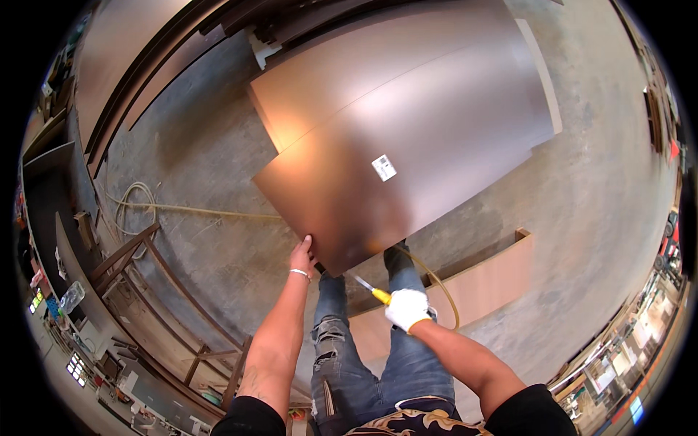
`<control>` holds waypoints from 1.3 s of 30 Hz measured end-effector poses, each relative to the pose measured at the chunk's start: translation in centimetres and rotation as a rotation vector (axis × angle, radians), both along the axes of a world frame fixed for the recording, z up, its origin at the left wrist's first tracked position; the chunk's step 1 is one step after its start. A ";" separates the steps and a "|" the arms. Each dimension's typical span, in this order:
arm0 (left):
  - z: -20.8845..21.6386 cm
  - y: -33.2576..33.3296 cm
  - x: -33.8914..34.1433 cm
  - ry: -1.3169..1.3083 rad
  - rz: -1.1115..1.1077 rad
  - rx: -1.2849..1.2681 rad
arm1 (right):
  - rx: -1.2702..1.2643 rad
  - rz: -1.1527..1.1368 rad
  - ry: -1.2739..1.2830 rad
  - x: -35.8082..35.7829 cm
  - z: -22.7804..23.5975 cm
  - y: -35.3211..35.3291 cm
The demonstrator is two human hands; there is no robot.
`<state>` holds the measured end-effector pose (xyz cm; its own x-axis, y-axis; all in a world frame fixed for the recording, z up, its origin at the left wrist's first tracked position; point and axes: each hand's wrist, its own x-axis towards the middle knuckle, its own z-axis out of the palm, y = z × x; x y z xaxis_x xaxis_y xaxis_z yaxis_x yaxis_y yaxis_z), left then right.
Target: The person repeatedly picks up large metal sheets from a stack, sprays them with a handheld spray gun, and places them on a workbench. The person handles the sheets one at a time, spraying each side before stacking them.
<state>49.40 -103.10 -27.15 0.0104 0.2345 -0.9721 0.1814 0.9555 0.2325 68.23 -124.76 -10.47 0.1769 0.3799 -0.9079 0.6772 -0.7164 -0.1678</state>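
Note:
A large glossy brown panel [451, 123] with a small white label lies in front of me, its near corner pointing at my legs. My left hand [302, 260], bare with a white band at the wrist, grips its left edge near that corner, with one digit on top and the others partly hidden. My right hand [408, 309], in a white glove, is closed round a yellow tool [381, 296] with a slim silver tip. That tip points at the panel's near corner, close to it. A yellowish hose [445, 285] loops beside the glove; its end is hidden.
The panel rests over another sheet [273, 109]. A long wooden box-like piece [487, 276] lies right of my legs. A brown frame [185, 305] stands at left, near a coiled hose [136, 207] on the concrete floor. Long boards [138, 65] lie far left.

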 end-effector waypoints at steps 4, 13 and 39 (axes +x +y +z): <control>0.2 0.6 -0.6 -0.007 -0.056 -0.011 | -0.145 -0.301 -0.340 3.6 -1.2 -1.7; -1.9 1.4 -1.3 -0.061 0.009 0.030 | 0.030 -0.013 -0.048 -4.0 -0.5 4.4; 31.5 4.7 5.6 -0.591 -0.477 -0.066 | 0.337 -1.803 -0.705 -16.9 3.2 -17.2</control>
